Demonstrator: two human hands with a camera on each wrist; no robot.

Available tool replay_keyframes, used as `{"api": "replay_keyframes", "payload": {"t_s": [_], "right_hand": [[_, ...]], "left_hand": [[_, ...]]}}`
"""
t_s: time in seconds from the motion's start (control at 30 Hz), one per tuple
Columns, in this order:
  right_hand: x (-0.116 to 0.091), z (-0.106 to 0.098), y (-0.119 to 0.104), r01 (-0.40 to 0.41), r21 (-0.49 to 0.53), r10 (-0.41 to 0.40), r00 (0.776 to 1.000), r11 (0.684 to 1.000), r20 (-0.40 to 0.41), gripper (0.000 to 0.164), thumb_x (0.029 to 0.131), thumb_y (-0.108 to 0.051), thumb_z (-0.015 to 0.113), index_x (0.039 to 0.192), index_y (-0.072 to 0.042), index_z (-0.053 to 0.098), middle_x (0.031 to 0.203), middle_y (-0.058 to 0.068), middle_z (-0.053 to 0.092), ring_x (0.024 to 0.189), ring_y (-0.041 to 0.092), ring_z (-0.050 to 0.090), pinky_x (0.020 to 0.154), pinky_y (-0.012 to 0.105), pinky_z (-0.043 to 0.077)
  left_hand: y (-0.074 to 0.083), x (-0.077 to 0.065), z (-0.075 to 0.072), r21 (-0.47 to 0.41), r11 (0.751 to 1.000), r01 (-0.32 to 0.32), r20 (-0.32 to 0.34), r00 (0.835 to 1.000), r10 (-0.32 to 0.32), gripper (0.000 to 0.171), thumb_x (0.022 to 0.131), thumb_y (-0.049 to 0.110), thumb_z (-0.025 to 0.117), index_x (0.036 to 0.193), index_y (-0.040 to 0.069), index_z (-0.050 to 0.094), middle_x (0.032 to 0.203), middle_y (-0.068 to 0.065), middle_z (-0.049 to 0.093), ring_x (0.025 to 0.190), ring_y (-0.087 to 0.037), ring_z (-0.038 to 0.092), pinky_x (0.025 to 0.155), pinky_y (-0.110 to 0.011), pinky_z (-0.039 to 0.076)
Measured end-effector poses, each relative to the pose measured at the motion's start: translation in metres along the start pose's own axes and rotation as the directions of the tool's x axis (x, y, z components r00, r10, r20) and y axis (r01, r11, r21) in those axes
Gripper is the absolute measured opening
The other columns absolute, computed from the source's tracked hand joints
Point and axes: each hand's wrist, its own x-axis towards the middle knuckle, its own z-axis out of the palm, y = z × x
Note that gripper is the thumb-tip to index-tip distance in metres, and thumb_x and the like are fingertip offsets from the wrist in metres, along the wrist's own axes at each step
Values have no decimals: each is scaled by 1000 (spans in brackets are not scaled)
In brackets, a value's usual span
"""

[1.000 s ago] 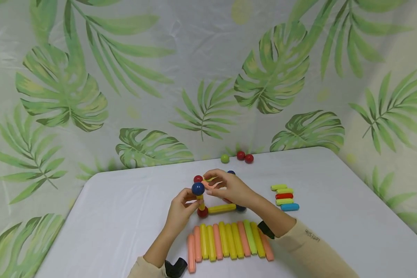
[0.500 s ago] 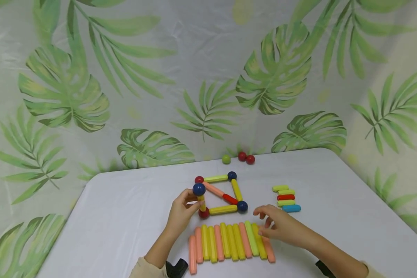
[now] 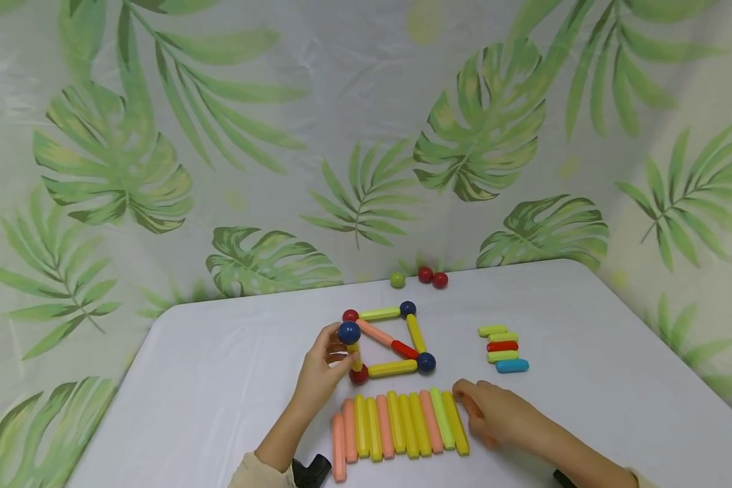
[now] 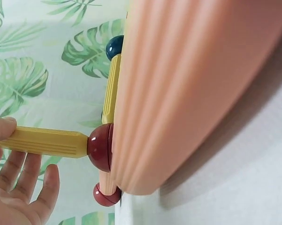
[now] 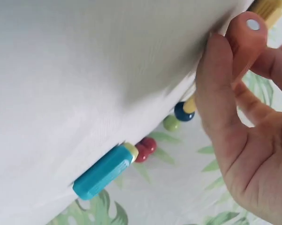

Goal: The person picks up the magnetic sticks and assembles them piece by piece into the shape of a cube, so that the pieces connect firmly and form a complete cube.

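My left hand (image 3: 317, 369) pinches an upright yellow building rod (image 4: 51, 141) between thumb and fingers. Its foot meets a red ball (image 4: 101, 147), and a dark blue ball (image 3: 349, 332) sits on its top. That red ball is one corner of a flat four-sided frame, with a yellow rod (image 3: 393, 368) along its near side. A pink rod (image 3: 375, 332) joined to a short red rod (image 3: 405, 350) runs diagonally across. At the right end of the row of rods, my right hand (image 3: 503, 415) grips a pink rod (image 5: 247, 40) between thumb and fingers, mostly hidden in the head view.
Several yellow, pink and green rods (image 3: 411, 423) lie side by side in front of the frame. To the right are short green and red rods (image 3: 502, 346) and a blue one (image 3: 512, 366). A green ball (image 3: 397, 280) and two red balls (image 3: 432, 276) lie at the back.
The right hand has left the frame's diagonal, moved right and toward the near side, and taken hold of the pink rod at the row's right end. The left hand keeps its grip on the upright rod.
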Motion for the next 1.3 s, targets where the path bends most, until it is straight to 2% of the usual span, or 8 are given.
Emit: {"api": "replay_keyframes", "payload": {"t_s": [0.17,0.33,0.53,0.67,0.8,0.93,1.13,1.3], "right_hand": [[8,-13,-4,36,-2,-36,994,999,-106,52,84,-16,63,131,-17,41,77,-3,49,50,11,45,46,22,39],[16,-24,-12,147,100,-128,976,984,-176,43,83,-12,63,123,-10,45,92,-2,55,58,12,47,48,23,43],[27,-34,-21,347,165,-293,914,923,-281,32,85,-7,61,116,-14,58,102,-2,58,74,14,50,58,23,48],[37,-40,-29,443,175,-365,862,879,-352,33,84,-7,63,116,-14,60,107,0,59,81,15,51,65,24,49],[53,-45,-41,477,251,-364,847,842,-387,26,85,-12,63,111,-14,60,103,0,59,81,15,53,66,25,49],[69,-48,-54,495,332,-365,849,803,-382,21,86,-16,62,107,-12,61,100,1,59,78,18,52,65,26,48],[80,-47,-66,572,356,-434,808,739,-399,21,85,-10,63,106,-7,63,105,4,56,85,19,50,73,27,47],[82,-45,-70,599,347,-446,786,722,-428,22,84,-8,63,105,-3,62,103,5,57,85,19,49,72,26,47]], "left_hand": [[3,2,1,-4,1000,-3,13,1000,3,54,78,-2,66,126,5,42,103,-13,54,94,-33,52,82,-51,43],[8,3,1,-61,997,-45,-6,999,44,49,80,3,66,124,5,44,111,-13,51,100,-30,51,84,-46,43],[19,7,-5,-39,995,-96,11,995,97,37,82,0,63,115,-3,48,111,-19,51,98,-31,52,82,-38,46],[28,13,-11,25,997,-68,71,995,66,36,81,-2,63,112,-5,46,110,-21,52,96,-27,55,82,-36,46],[34,19,-16,81,996,-48,159,987,34,34,83,-3,60,113,-6,44,111,-17,48,92,-22,55,84,-37,45],[37,22,-17,89,995,-34,253,967,10,32,86,-3,54,115,-7,41,114,-17,41,97,-24,50,87,-41,42],[35,24,-16,59,998,30,371,927,-50,33,91,0,44,120,-5,28,117,-20,42,105,-28,50,87,-36,42],[15,28,-12,114,993,-20,298,955,-15,31,89,13,57,116,4,45,111,-11,51,90,-20,53,75,-32,46]]}}
